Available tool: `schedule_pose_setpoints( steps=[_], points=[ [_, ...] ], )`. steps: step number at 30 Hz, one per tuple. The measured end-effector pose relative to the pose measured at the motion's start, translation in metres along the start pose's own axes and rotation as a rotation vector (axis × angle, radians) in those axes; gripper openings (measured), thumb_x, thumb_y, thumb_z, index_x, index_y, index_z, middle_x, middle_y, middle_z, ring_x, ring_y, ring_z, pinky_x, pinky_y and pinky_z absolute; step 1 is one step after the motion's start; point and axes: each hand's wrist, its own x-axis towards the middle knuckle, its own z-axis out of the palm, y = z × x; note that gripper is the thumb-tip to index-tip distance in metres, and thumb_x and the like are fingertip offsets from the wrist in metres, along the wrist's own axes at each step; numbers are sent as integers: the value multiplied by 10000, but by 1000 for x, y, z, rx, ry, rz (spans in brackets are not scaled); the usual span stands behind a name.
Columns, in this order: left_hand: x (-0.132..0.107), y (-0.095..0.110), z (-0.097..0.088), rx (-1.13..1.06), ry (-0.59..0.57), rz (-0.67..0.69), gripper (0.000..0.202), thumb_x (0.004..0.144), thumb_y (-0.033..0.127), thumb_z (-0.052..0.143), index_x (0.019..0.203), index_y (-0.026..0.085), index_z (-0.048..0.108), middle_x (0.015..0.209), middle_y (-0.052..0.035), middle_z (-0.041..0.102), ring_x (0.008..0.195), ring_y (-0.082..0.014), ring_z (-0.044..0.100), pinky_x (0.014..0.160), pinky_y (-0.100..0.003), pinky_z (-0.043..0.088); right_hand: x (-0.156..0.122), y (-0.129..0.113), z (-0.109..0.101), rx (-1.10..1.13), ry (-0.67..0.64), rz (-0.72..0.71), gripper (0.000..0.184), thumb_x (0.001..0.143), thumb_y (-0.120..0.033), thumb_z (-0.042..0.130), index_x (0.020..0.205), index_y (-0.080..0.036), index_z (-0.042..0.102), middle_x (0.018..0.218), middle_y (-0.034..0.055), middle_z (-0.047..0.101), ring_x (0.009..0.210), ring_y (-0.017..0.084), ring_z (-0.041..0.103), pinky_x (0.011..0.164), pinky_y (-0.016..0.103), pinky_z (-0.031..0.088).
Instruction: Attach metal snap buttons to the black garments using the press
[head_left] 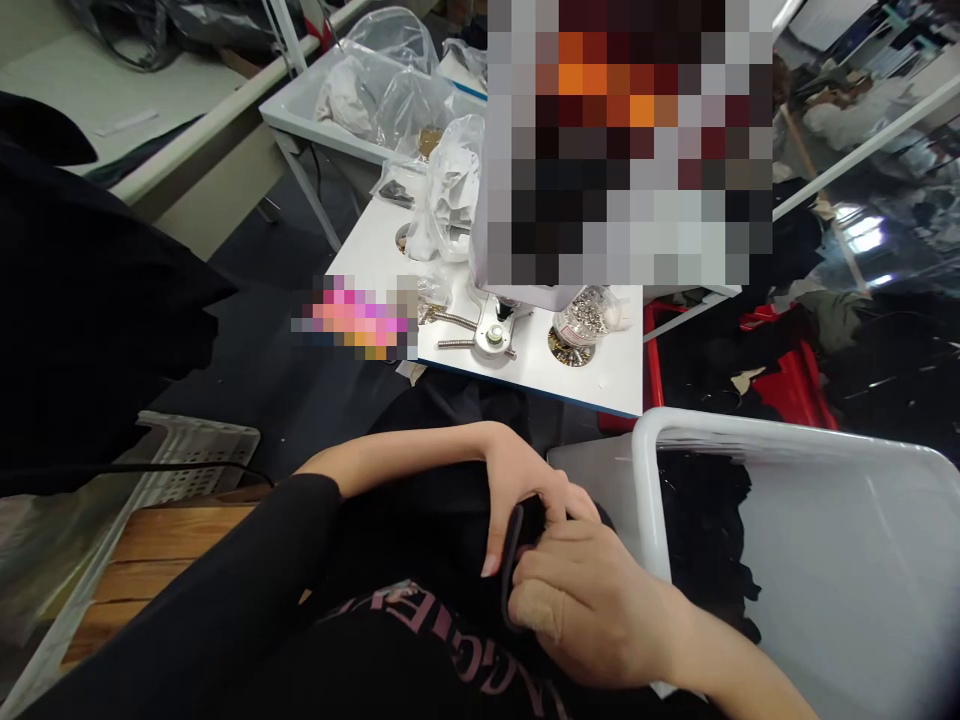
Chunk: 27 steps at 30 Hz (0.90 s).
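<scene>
Close in front of my body, my two hands meet over a small dark piece point(511, 570) with a smooth, curved edge, which looks like a folded strip of cloth. My left hand point(529, 478) curls round its far side, thumb pointing down and fingers bent behind it. Pressed against the near side, my right hand point(596, 610) has its fingers closed on the piece. The fingers hide most of it, and its exact kind cannot be made out. Black clothing lies behind and below both hands.
A large pale plastic bin point(810, 435) holding black cloth pieces point(705, 530) stands at my right. Ahead, a white table point(611, 385) carries a metal press-like device point(493, 335), a jar of small metal parts point(585, 315) and plastic bags. A wooden slatted surface point(157, 565) lies at left.
</scene>
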Motion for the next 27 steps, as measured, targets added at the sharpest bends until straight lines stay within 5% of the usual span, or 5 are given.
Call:
schedule_pose_setpoints(
  steps=[6, 11, 18, 22, 27],
  points=[
    [-12, 11, 1, 346, 193, -174, 312, 533, 422, 849, 591, 205, 633, 900, -35, 622, 965, -228, 540, 900, -361, 413, -23, -1, -9, -89, 0, 124, 250, 865, -46, 329, 728, -186, 483, 643, -15, 541, 583, 101, 433, 606, 242, 372],
    [-37, 33, 14, 605, 372, -376, 216, 755, 390, 709, 759, 178, 667, 919, -89, 591, 1025, -242, 489, 980, -436, 293, -39, 10, -10, -169, -70, 210, 266, 763, 26, 337, 811, -179, 499, 832, 15, 630, 807, 122, 563, 1014, 398, 323],
    [-45, 27, 40, 538, 483, -317, 186, 903, 279, 517, 843, 133, 615, 920, -102, 624, 1010, -192, 549, 1116, -433, 243, -34, 13, -16, -110, -323, 364, 82, 772, -141, 490, 834, -184, 520, 656, -37, 552, 701, 129, 547, 1060, 493, 214],
    [-49, 17, 53, 460, 694, -326, 186, 928, 285, 459, 873, 156, 582, 929, -95, 606, 1005, -188, 555, 1053, -419, 369, -38, 32, -8, -172, -100, 346, 63, 893, -231, 517, 859, -184, 542, 661, -46, 566, 633, 97, 545, 1002, 463, 278],
    [-49, 9, 70, 487, 1071, -506, 179, 943, 258, 420, 1069, 194, 529, 1003, -86, 575, 968, -182, 539, 888, -364, 462, -37, 60, 26, 45, 425, 639, 319, 827, -257, 621, 1130, -224, 528, 1165, 84, 580, 1085, 199, 551, 949, 404, 403]
  ],
)
